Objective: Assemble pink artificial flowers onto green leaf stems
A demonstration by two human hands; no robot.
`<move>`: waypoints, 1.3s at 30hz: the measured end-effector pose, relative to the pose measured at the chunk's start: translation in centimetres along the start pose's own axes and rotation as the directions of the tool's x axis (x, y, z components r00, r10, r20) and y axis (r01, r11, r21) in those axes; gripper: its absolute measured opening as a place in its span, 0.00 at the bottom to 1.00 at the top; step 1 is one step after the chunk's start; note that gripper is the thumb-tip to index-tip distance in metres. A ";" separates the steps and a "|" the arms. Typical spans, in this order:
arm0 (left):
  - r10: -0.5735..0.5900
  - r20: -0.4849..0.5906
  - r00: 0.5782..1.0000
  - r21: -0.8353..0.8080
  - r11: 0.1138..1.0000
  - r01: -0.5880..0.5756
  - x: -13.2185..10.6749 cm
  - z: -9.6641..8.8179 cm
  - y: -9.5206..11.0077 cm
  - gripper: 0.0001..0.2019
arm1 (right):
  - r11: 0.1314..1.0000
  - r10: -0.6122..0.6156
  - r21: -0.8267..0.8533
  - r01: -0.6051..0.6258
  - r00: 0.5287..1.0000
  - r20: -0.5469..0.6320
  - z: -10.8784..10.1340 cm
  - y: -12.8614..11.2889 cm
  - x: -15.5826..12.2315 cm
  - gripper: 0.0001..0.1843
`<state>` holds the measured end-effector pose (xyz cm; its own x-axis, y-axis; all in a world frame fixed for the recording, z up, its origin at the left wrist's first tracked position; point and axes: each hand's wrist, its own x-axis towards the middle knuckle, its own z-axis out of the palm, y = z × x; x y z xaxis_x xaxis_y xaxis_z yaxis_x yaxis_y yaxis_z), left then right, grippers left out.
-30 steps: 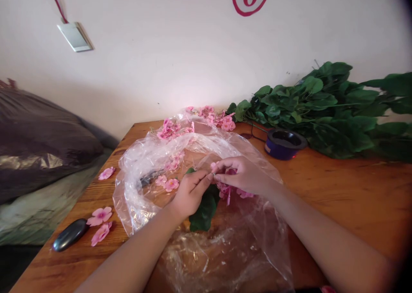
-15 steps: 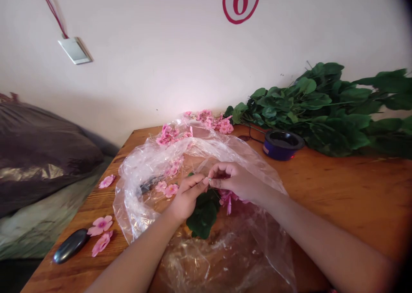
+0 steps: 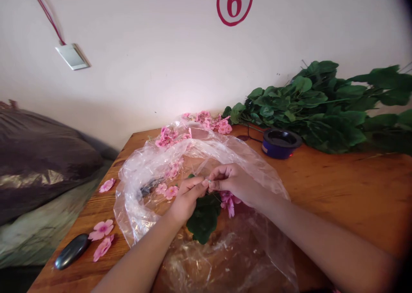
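My left hand [image 3: 186, 197] and my right hand [image 3: 232, 180] meet fingertip to fingertip over a crumpled clear plastic bag [image 3: 154, 168] on a wooden table [image 3: 354, 190]. Both pinch the same artificial flower sprig. Its dark green leaf [image 3: 203, 218] hangs under my left hand and its pink blossoms [image 3: 228, 199] hang under my right hand. More pink blossoms [image 3: 168, 191] lie inside the bag just left of my hands.
A heap of green leafy stems [image 3: 322, 108] lies along the wall at the right, with a dark blue bowl [image 3: 280, 143] before it. Pink flower clusters [image 3: 209, 120] lie behind the bag. Loose pink flowers [image 3: 101, 230] and a black oval object [image 3: 71, 251] lie near the left edge.
The hands have stayed joined on the sprig, working at its stem; the blossoms have slipped lower under my right hand. The camera has tilted slightly down.
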<state>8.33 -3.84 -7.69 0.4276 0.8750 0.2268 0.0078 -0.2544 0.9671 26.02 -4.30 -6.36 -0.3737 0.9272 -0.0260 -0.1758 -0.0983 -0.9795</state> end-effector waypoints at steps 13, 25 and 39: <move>-0.059 -0.043 0.997 -0.010 0.998 0.059 0.0 0.1 -0.1 0.24 | 0.997 -0.066 -0.036 0.066 0.998 0.001 0.1 0.6 0.0 0.15; 0.003 0.013 1.000 0.008 1.000 -0.003 -0.2 0.1 -1.0 0.26 | 0.998 -0.039 -0.049 0.041 0.999 0.037 -0.1 -0.9 -0.2 0.16; 0.101 -0.003 0.995 0.231 0.968 -0.098 -0.1 -0.1 -0.9 0.18 | 0.926 -0.100 -0.373 0.059 0.991 -0.091 0.3 -0.7 -1.0 0.12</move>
<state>8.20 -3.71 -8.57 0.4239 0.8458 0.3240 0.1749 -0.4274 0.8870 26.25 -5.30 -5.53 -0.2698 0.9614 0.0536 0.1553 0.0984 -0.9829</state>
